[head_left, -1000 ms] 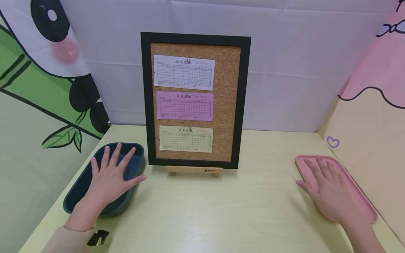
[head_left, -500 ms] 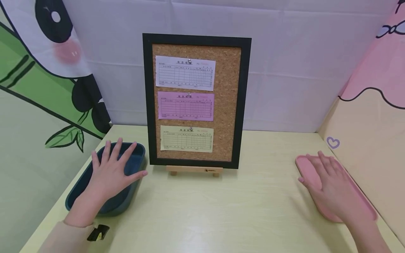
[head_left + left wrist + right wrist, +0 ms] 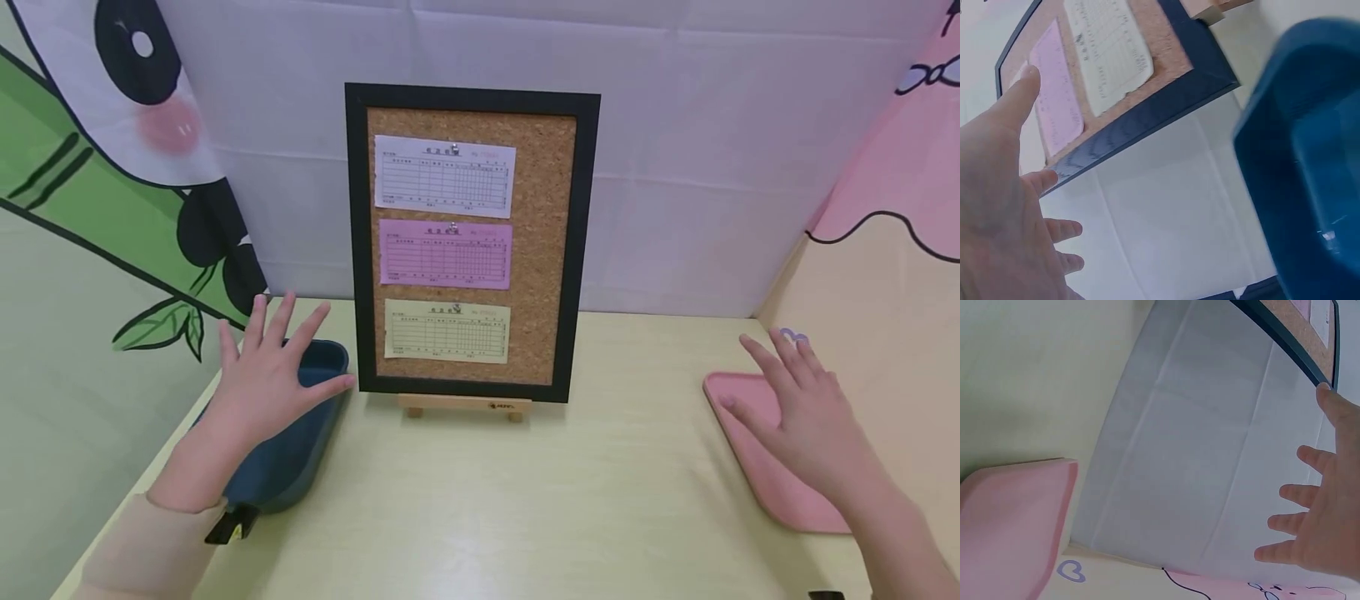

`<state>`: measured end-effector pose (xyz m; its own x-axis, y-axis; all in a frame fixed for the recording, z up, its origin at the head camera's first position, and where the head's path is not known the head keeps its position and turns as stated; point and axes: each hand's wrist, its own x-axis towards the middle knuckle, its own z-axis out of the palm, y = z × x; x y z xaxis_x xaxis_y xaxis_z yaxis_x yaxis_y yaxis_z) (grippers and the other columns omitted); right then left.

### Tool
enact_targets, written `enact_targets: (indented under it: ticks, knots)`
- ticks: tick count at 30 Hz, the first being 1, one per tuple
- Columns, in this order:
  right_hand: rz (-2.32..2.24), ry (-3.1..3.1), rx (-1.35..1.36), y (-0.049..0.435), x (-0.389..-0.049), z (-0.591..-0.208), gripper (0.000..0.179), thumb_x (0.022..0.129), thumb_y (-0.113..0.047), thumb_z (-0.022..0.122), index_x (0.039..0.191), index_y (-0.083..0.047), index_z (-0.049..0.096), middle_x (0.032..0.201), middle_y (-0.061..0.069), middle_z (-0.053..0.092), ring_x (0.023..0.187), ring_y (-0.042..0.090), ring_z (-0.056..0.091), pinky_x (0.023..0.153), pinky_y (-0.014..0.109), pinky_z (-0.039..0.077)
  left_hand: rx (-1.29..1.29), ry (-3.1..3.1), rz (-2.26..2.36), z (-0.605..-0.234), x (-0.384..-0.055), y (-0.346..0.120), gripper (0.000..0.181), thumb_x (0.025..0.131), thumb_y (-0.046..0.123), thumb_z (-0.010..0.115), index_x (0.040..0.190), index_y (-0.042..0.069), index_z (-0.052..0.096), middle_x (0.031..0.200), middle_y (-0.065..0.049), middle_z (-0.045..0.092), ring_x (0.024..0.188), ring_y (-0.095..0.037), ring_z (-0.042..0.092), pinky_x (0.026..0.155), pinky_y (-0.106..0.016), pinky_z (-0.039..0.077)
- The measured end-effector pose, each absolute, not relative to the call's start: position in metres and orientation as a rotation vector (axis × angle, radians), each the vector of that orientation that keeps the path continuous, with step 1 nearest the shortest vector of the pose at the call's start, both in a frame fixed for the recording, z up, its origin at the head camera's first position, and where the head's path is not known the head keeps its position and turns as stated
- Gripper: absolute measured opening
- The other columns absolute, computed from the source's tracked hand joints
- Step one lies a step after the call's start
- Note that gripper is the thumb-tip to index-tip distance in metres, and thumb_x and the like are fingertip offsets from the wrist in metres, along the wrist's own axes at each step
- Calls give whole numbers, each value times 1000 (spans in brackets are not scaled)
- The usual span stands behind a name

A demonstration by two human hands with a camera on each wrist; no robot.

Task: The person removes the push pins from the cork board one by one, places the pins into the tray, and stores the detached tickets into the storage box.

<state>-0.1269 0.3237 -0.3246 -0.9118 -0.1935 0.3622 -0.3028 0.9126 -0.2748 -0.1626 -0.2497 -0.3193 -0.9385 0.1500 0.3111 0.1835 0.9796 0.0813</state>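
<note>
My left hand [image 3: 262, 383], fingers spread, is raised over the dark blue tray [image 3: 288, 475] on the left and holds nothing. On the right, my right hand [image 3: 813, 425] hovers with spread fingers above a flat pink tray [image 3: 791, 500], its palm bare in the right wrist view. Between the hands stands a black-framed cork board [image 3: 543, 250]. Pinned to it one above another are a white form slip [image 3: 444, 179], a pink form slip [image 3: 446, 257] and a pale yellow form slip [image 3: 447, 333], each with a pushpin near its top edge.
A small wooden easel [image 3: 465, 404] supports the board. The pale wooden table [image 3: 570, 500] extends in front of it. A light cloth backdrop [image 3: 675, 167] hangs behind, with cartoon-printed walls at both sides. Inside the blue tray, the left wrist view shows a bare floor [image 3: 1335, 169].
Both hands have lifted up off the trays, the left slightly rightward, the right slightly outward. The slips on the board are as before; the whole view has shifted a little.
</note>
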Motion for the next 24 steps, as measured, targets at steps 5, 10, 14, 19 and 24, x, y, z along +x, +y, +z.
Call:
enact_targets:
  ticks: [5,10,14,19,24]
  knots:
    - [509,-2729,371,318,-129,-305,78,89,-37,63,151,-22,19,158,15,7,143,40,-4,108,62,-6,-247,-2794,-155,-303,-166,-244,99,75,73,57,152,26,15,156,-21,7,142,-39,-14,101,-67,-16]
    - [539,-2698,383,311,-135,-288,77,89,-36,64,151,-23,20,158,13,6,144,38,-4,110,59,-5,-268,-2771,-178,-288,-169,-237,97,77,72,56,152,25,17,157,-19,7,143,-39,-11,104,-66,-13]
    - [553,-2654,408,302,-140,-275,75,89,-34,64,151,-25,22,158,12,10,145,36,1,110,62,3,-287,-2734,-234,-276,-174,-229,94,79,69,57,152,26,17,157,-18,8,143,-39,-7,106,-64,-11]
    - [581,-2624,407,289,-147,-259,73,90,-34,63,151,-26,22,158,7,11,144,33,8,106,65,12,-312,-2665,-317,-262,-183,-219,92,79,64,61,151,26,19,157,-17,9,144,-39,-3,108,-63,-8]
    - [614,-2578,418,274,-153,-245,72,90,-35,62,150,-29,23,158,4,14,142,37,15,102,67,18,-300,-2617,-407,-249,-191,-208,91,79,60,64,151,24,22,157,-16,11,144,-38,1,109,-63,-5]
